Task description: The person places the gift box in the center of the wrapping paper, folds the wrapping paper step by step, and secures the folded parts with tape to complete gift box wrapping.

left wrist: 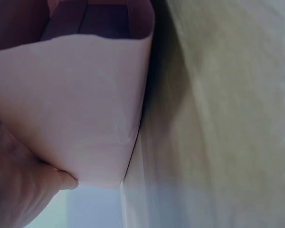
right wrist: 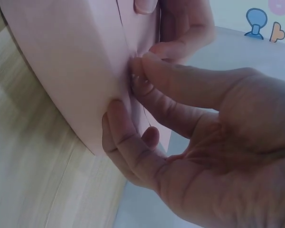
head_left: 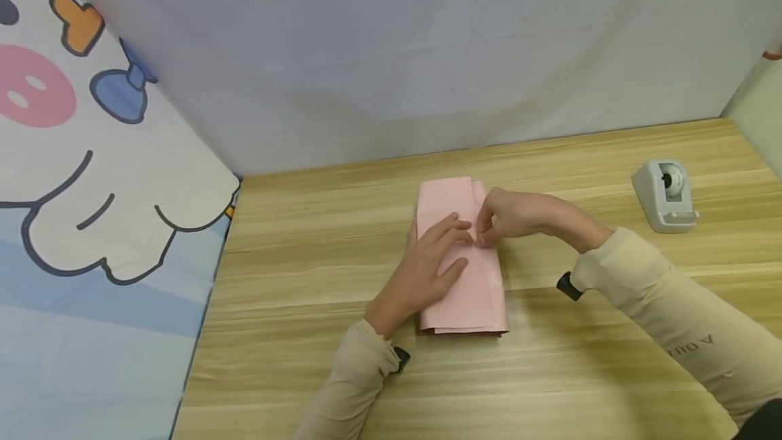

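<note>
A pink paper wrap (head_left: 458, 297), folded into a long flat tube with a lengthwise overlap seam, lies on the table. My left hand (head_left: 421, 273) rests on top with fingers spread, holding the overlap down. At the seam, thumb and index finger of my right hand (head_left: 510, 214) pinch the paper; its other fingers touch the side, as the right wrist view shows. A tiny pale spot shows at the pinching fingertips, too small to identify. In the left wrist view the near end of the pink paper (left wrist: 85, 95) gapes, with darker folds inside.
A light grey tape dispenser (head_left: 666, 199) with a roll stands at the table's right. The wood-grain table (head_left: 293, 277) meets a pale cloth backdrop (head_left: 379, 53) behind. A cartoon-printed cloth (head_left: 122, 223) hangs along the left side.
</note>
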Demonstrator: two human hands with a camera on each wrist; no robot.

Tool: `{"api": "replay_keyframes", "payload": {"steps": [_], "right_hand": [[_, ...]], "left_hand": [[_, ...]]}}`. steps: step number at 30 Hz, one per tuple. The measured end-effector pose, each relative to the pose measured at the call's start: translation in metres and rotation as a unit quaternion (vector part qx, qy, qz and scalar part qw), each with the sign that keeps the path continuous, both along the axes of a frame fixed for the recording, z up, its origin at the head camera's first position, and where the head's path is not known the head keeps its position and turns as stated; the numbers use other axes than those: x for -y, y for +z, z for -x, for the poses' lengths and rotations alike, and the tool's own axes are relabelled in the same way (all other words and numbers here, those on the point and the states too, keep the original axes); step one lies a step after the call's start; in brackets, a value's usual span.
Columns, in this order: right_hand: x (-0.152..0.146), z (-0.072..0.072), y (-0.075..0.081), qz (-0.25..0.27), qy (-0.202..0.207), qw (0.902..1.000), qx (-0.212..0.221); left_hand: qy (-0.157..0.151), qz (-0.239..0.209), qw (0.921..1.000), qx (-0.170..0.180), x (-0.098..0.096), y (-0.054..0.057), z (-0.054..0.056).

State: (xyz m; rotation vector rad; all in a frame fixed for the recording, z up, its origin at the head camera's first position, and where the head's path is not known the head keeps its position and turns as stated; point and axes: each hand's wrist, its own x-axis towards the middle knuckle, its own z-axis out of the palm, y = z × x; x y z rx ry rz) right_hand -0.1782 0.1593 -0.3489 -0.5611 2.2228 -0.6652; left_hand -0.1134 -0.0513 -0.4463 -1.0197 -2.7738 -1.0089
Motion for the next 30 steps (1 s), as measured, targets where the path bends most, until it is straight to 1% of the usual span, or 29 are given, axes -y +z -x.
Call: {"api": "replay_keyframes", "payload": {"steps": [9, 13, 18, 25, 30], "right_hand": [[0.004, 0.000, 0.008, -0.027, 0.007, 0.9996, -0.007], [0.007, 0.001, 0.008, -0.044, 0.013, 0.9989, -0.006], [0.008, 0.004, 0.006, -0.062, 0.020, 0.9978, -0.004], [0.010, 0.005, 0.005, -0.102, 0.039, 0.9936, -0.029], [0.013, 0.008, 0.007, -0.120, 0.038, 0.9919, -0.013]], "left_hand": [[-0.005, -0.003, 0.9999, -0.011, 0.001, 0.000, 0.001], [-0.008, 0.011, 0.9998, -0.015, 0.001, 0.001, 0.000], [-0.008, 0.024, 0.9991, -0.035, 0.002, 0.002, 0.000], [-0.010, 0.024, 0.9982, -0.055, 0.002, 0.001, 0.000], [-0.013, 0.024, 0.9971, -0.071, 0.002, 0.000, 0.001]]}}
